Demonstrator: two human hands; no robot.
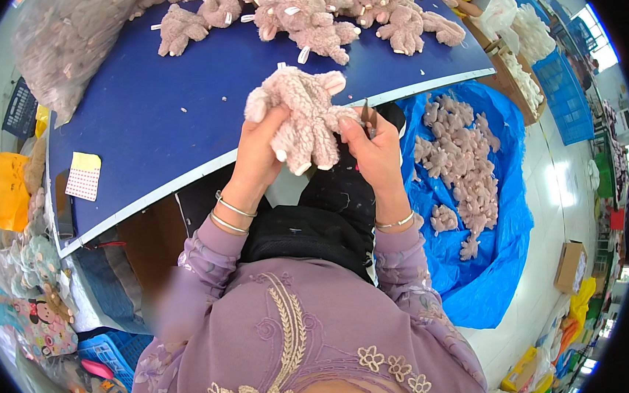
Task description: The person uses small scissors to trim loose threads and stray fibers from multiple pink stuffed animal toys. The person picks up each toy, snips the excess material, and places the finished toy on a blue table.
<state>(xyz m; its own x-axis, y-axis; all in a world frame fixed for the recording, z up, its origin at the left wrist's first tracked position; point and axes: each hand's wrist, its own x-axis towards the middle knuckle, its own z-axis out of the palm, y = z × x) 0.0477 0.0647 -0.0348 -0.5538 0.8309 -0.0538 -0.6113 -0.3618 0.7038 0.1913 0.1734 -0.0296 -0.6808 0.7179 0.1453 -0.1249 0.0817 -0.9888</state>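
Observation:
A fluffy pinkish-grey plush toy (306, 111), limp and with pale tips on its limbs, hangs over the near edge of the blue table. My left hand (259, 148) is closed around one side of it. My right hand (378, 153) pinches a limb at the toy's other side between thumb and finger. Held in that same hand, a small pair of dark metal thread snips (367, 118) points upward, its blades above the fingers. The handles are hidden in my palm.
Similar plush toys (299, 18) are heaped at the table's (157, 125) far side. A filled plastic bag (73, 30) stands far left. Near a dotted card (83, 176) runs the table's left edge. To my right, a blue sheet-lined container (496, 285) holds more toys.

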